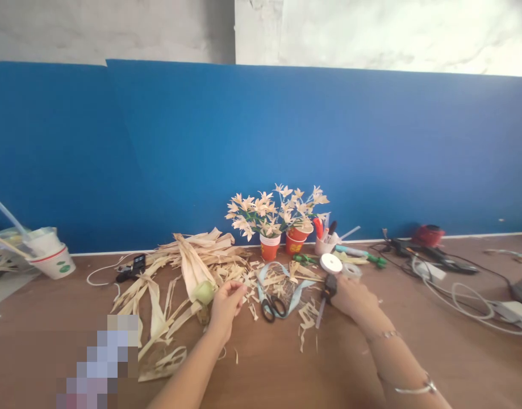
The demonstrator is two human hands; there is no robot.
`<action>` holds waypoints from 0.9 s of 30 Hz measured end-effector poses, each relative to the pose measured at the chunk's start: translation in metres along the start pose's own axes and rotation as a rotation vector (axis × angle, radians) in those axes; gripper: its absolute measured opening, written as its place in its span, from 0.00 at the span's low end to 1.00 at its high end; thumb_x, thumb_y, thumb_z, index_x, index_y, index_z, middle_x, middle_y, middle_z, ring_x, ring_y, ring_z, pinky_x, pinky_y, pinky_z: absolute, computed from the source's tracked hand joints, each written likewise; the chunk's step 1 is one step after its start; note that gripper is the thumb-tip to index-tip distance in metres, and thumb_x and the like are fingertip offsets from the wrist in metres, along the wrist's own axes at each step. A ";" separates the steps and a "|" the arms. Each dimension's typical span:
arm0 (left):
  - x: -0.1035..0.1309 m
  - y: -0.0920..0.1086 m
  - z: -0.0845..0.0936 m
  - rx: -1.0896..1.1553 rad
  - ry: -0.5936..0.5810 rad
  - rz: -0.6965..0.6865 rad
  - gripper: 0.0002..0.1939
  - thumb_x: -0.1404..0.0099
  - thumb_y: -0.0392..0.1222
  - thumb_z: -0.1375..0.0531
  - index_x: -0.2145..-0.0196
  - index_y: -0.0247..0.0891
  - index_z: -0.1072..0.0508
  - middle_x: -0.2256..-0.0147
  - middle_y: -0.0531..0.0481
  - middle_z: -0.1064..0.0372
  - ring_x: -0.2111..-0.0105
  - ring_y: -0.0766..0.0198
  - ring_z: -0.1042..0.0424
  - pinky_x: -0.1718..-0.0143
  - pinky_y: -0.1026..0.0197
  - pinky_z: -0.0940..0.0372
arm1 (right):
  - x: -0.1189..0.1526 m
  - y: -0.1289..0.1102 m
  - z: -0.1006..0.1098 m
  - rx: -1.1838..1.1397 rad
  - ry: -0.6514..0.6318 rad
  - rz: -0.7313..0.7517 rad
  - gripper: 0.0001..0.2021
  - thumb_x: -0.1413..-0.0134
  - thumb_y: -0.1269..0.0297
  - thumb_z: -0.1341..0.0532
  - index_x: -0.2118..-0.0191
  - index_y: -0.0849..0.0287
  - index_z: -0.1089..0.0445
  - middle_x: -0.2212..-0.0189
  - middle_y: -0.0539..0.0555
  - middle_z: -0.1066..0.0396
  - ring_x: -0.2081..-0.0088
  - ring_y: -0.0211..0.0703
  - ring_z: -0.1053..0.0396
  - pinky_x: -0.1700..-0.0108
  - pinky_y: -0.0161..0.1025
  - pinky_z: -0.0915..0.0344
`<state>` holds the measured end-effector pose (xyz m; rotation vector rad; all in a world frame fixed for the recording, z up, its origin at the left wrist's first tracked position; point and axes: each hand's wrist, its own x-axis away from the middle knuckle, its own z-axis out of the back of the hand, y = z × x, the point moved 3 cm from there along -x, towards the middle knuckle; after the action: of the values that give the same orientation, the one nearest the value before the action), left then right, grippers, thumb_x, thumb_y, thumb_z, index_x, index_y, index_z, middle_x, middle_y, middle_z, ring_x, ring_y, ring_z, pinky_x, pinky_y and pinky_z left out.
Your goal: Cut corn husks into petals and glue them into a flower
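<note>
My left hand [227, 304] is closed in a pinch just right of a pale green husk piece [204, 292]; whatever is between the fingertips is too small to make out. My right hand [354, 296] is wrapped round what looks like a black glue gun [329, 286], a translucent stick [321, 313] showing below it. Between the hands lie black-handled scissors [273, 308], a light blue ribbon [301, 296] and husk scraps [307, 321]. A white tape roll [331, 263] and a clear tape roll [351, 272] are just beyond my right hand.
Dried corn husks [192, 255] are heaped at left. Husk flowers [263, 213] stand in red paper cups [270, 248] near the blue partition [286, 130]. A tool cup [324, 245] is beside them. White cables [460, 295] sprawl at right; a white paper cup [54, 262] is far left.
</note>
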<state>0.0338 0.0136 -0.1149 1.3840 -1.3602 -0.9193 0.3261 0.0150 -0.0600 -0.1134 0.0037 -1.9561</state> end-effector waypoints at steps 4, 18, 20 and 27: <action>0.005 0.003 -0.004 0.046 -0.044 0.014 0.16 0.54 0.49 0.34 0.76 0.36 0.34 0.86 0.62 0.47 0.85 0.77 0.52 0.85 0.72 0.62 | 0.003 0.012 -0.023 0.039 -0.008 -0.020 0.18 0.52 0.74 0.46 0.52 0.68 0.35 0.55 0.72 0.33 0.52 0.62 0.33 0.56 0.53 0.38; 0.005 0.004 -0.003 0.149 -0.071 0.056 0.15 0.54 0.46 0.34 0.75 0.36 0.34 0.85 0.62 0.46 0.86 0.77 0.53 0.85 0.71 0.63 | 0.019 -0.038 0.010 -0.718 0.253 0.371 0.10 0.51 0.59 0.42 0.66 0.59 0.31 0.73 0.54 0.28 0.70 0.47 0.32 0.69 0.38 0.39; 0.005 0.005 -0.003 0.145 -0.062 0.055 0.15 0.54 0.46 0.34 0.75 0.36 0.34 0.85 0.62 0.47 0.85 0.77 0.53 0.85 0.71 0.63 | 0.025 -0.058 0.004 -0.918 0.197 0.448 0.11 0.51 0.58 0.42 0.65 0.59 0.30 0.74 0.53 0.29 0.71 0.45 0.33 0.69 0.37 0.39; 0.002 0.002 0.000 0.137 -0.015 0.024 0.15 0.55 0.46 0.33 0.75 0.36 0.34 0.85 0.62 0.47 0.85 0.76 0.51 0.85 0.72 0.63 | 0.043 -0.098 -0.025 -1.179 -0.051 0.565 0.10 0.56 0.58 0.37 0.76 0.59 0.34 0.81 0.48 0.34 0.77 0.39 0.38 0.73 0.35 0.41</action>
<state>0.0332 0.0119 -0.1127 1.4626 -1.4711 -0.8350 0.2174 0.0106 -0.0759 -0.8297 1.0409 -1.1653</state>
